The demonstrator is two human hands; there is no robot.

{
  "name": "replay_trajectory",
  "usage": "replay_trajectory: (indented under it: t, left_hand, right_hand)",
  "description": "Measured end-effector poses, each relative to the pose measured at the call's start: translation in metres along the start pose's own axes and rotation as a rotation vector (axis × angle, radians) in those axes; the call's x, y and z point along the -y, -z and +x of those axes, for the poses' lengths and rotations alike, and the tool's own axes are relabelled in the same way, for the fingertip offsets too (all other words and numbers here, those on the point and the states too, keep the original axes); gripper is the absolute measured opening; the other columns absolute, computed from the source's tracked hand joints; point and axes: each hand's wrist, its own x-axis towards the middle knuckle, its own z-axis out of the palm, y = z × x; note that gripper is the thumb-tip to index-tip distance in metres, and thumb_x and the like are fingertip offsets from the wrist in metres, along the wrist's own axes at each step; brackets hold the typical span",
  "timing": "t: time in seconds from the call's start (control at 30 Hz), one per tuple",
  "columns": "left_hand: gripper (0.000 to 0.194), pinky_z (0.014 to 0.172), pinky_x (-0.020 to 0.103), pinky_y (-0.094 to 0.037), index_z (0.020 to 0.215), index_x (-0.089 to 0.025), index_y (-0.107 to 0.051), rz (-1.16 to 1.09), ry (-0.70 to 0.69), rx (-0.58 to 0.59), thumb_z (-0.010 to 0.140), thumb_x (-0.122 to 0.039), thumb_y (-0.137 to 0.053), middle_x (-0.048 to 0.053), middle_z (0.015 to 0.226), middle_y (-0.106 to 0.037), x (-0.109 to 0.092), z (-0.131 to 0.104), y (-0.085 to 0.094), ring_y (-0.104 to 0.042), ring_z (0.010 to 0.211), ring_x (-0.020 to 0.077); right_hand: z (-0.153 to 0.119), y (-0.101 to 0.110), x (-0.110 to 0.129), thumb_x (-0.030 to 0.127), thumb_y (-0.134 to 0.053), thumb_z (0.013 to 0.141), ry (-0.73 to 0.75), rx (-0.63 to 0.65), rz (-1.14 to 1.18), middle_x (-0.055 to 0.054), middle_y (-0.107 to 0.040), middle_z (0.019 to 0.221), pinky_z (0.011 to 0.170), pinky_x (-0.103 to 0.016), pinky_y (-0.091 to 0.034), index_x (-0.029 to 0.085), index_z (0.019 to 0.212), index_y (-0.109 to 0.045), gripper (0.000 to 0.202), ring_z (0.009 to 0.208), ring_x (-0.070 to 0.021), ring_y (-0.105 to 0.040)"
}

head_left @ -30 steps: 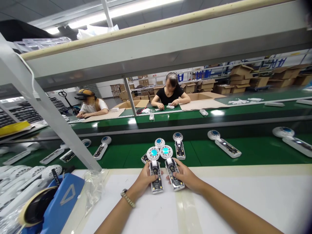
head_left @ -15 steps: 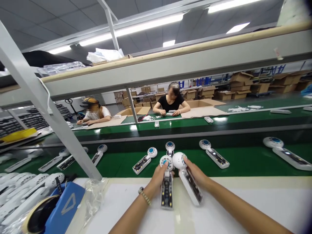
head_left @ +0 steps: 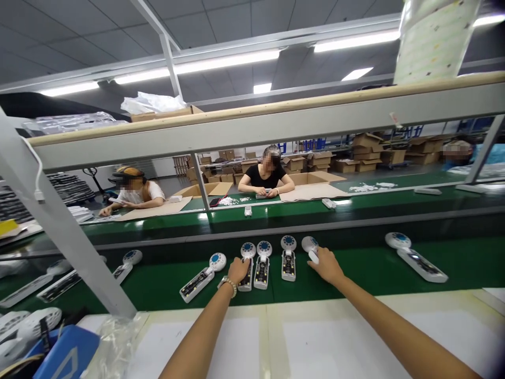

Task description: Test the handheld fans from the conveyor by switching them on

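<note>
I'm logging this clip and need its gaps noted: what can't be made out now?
All in the head view:
- Right hand: it hides most of its white device's body.
- Left hand: its back hides the grip.
- Blue bin: cut off by the bottom edge.
- Scattered white pieces: too small to identify.

We counted seven blue-centred round heads [head_left: 288, 242], three other people [head_left: 265, 175], one beaded bracelet [head_left: 231, 285] and one blue holder [head_left: 79, 345].

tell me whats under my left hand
Your left hand partly covers a white device. Its round head with a blue centre shows past your fingers, and some dark circuit panel beside them. What the fingers cover near its neck can't be seen.
</note>
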Motion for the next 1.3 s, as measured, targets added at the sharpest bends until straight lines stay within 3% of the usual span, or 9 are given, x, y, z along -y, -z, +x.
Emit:
replay_trajectory:
  t: [0.13, 0.27, 0.4, 0.57, 0.73, 0.83, 0.93, 1.1, 1.3]
  left_hand:
    - [0.026, 0.083, 0.039, -0.042, 0.086, -0.013, -0.058, 0.014, 0.101, 0.023, 0.08, -0.038, -0.053, 0.004, 0.093, -0.061, 0.009, -0.001, 0.0, -0.056, 0.091, 0.0187]
    - [0.029, 0.072, 0.033, -0.044, 0.077, -0.012, -0.056, -0.114, 0.149, 0.067, 0.079, -0.042, -0.053, 0.002, 0.076, -0.061, 0.014, -0.015, 0.016, -0.058, 0.075, 0.0159]
    - [0.037, 0.062, 0.031, -0.045, 0.07, -0.015, -0.051, -0.325, 0.183, 0.144, 0.066, -0.05, -0.063, 0.001, 0.059, -0.058, 0.029, -0.045, 0.043, -0.06, 0.066, 0.0203]
    - [0.038, 0.062, 0.035, -0.05, 0.081, -0.017, -0.046, -0.6, 0.218, 0.244, 0.066, -0.048, -0.064, 0.004, 0.068, -0.061, 0.044, -0.09, 0.063, -0.062, 0.064, 0.0198]
    - [0.03, 0.061, 0.035, -0.051, 0.091, -0.019, -0.045, -0.765, 0.163, 0.329, 0.069, -0.031, -0.062, 0.005, 0.083, -0.062, 0.046, -0.122, 0.054, -0.062, 0.063, 0.0176]
    - [0.029, 0.065, 0.034, -0.051, 0.094, -0.018, -0.044, -0.821, 0.13, 0.363, 0.068, -0.016, -0.058, 0.006, 0.089, -0.061, 0.051, -0.131, 0.044, -0.064, 0.07, 0.0184]
    - [0.032, 0.071, 0.038, -0.05, 0.095, -0.018, -0.043, -0.907, 0.11, 0.391, 0.066, -0.009, -0.055, 0.007, 0.096, -0.059, 0.057, -0.135, 0.039, -0.064, 0.075, 0.02]
    - [0.037, 0.075, 0.04, -0.049, 0.096, -0.017, -0.042, -0.946, 0.102, 0.403, 0.064, -0.004, -0.054, 0.007, 0.098, -0.057, 0.06, -0.136, 0.043, -0.062, 0.08, 0.0206]
    - [0.038, 0.077, 0.038, -0.046, 0.098, -0.017, -0.042, -0.854, 0.04, 0.453, 0.066, -0.009, -0.06, 0.006, 0.094, -0.057, 0.056, -0.141, 0.046, -0.061, 0.085, 0.0214]
  right_hand:
    - [0.007, -0.015, 0.01, 0.035, -0.053, 0.082, -0.146, 0.008, -0.043, -0.011, -0.051, 0.118, 0.089, -0.047, -0.038, 0.014, 0.111, -0.051, 0.035, 0.106, -0.026, -0.048]
    - [0.007, -0.018, 0.016, 0.034, -0.051, 0.085, -0.289, 0.09, -0.004, -0.009, -0.051, 0.118, 0.085, -0.047, -0.043, 0.016, 0.113, -0.05, 0.034, 0.102, -0.0244, -0.052]
    - [-0.002, -0.011, 0.018, 0.031, -0.053, 0.084, -0.315, 0.29, 0.151, -0.007, -0.058, 0.106, 0.076, -0.04, -0.049, 0.014, 0.105, -0.054, 0.027, 0.09, -0.0204, -0.058]
    - [-0.031, -0.016, 0.046, 0.03, -0.054, 0.084, -0.318, 0.529, 0.488, -0.003, -0.063, 0.082, 0.062, -0.031, -0.052, 0.012, 0.09, -0.057, 0.02, 0.069, -0.0142, -0.062]
    - [-0.091, -0.041, 0.081, 0.031, -0.054, 0.081, -0.237, 0.581, 0.905, -0.006, -0.065, 0.076, 0.064, -0.031, -0.053, 0.015, 0.086, -0.052, 0.018, 0.069, -0.0171, -0.065]
    - [-0.128, -0.057, 0.088, 0.032, -0.054, 0.077, -0.223, 0.546, 1.045, -0.005, -0.066, 0.081, 0.058, -0.032, -0.052, 0.018, 0.09, -0.05, 0.019, 0.063, -0.0173, -0.065]
    - [-0.152, -0.064, 0.085, 0.033, -0.058, 0.072, -0.216, 0.566, 1.129, -0.001, -0.066, 0.071, 0.052, -0.029, -0.05, 0.019, 0.093, -0.05, 0.026, 0.056, -0.0169, -0.063]
    - [-0.158, -0.062, 0.083, 0.034, -0.062, 0.069, -0.19, 0.657, 1.182, -0.001, -0.067, 0.062, 0.057, -0.029, -0.048, 0.018, 0.099, -0.05, 0.036, 0.058, -0.0179, -0.064]
    - [-0.154, -0.069, 0.077, 0.043, -0.067, 0.064, -0.167, 0.65, 1.122, -0.001, -0.066, 0.062, 0.06, -0.033, -0.046, 0.017, 0.11, -0.044, 0.057, 0.056, -0.0198, -0.062]
